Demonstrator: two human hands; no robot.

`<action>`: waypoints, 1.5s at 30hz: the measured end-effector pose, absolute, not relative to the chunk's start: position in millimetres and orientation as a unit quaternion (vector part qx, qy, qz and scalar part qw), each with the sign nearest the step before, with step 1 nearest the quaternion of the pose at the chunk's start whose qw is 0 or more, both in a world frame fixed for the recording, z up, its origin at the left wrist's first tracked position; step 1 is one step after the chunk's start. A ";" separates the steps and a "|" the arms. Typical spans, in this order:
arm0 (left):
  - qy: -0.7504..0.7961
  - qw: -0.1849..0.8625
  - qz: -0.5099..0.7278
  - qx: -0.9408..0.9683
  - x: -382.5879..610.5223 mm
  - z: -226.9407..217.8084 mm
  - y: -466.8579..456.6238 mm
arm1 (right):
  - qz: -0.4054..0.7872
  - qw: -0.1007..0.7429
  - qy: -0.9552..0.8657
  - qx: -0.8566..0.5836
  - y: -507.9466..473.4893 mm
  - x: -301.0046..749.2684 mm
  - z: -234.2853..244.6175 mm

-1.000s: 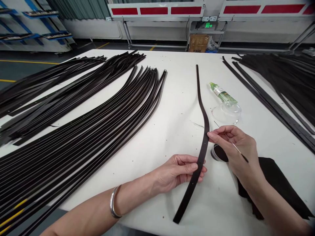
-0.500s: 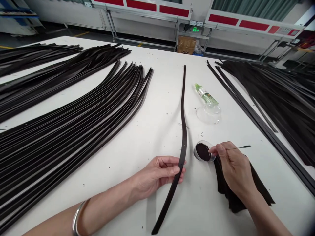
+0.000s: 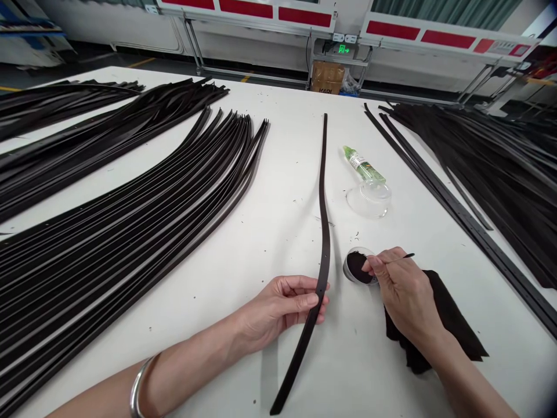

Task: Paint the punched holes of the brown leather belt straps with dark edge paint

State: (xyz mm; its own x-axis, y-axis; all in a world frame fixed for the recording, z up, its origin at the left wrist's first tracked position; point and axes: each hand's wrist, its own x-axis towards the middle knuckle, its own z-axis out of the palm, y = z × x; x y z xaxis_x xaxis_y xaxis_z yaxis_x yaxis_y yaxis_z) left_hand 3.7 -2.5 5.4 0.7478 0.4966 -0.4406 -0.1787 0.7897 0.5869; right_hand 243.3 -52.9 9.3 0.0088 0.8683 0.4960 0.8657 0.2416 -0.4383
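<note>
My left hand is shut around a long dark leather belt strap, which stands up from the white table with a slight curve. My right hand pinches a thin dark-tipped stick just above a small round tin of dark paste. The hand's fingertips partly hide the tin's right rim. Beneath that hand lies a crumpled black cloth. A metal bangle circles my left wrist.
Large fanned piles of black straps cover the table's left side, with more on the right. A green-labelled bottle lies against a clear plastic cup. A cardboard box sits under a rack beyond the table.
My right hand has moved off the strap and over the tin, with the stick now close above it. The left hand still holds the strap, and the view has shifted left.
</note>
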 end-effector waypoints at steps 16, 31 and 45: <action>0.289 0.906 0.192 0.241 3.3 2.9 -5.5 | 0.201 0.542 -0.497 -0.647 -70.8 201.3 33.2; 0.261 0.914 0.203 0.237 4.4 -2.8 -5.7 | 0.094 0.515 -0.733 -0.433 -70.8 187.4 22.3; 0.252 0.913 0.203 0.248 3.1 -3.8 -6.0 | 0.071 0.477 -0.757 -0.442 -71.9 187.0 20.8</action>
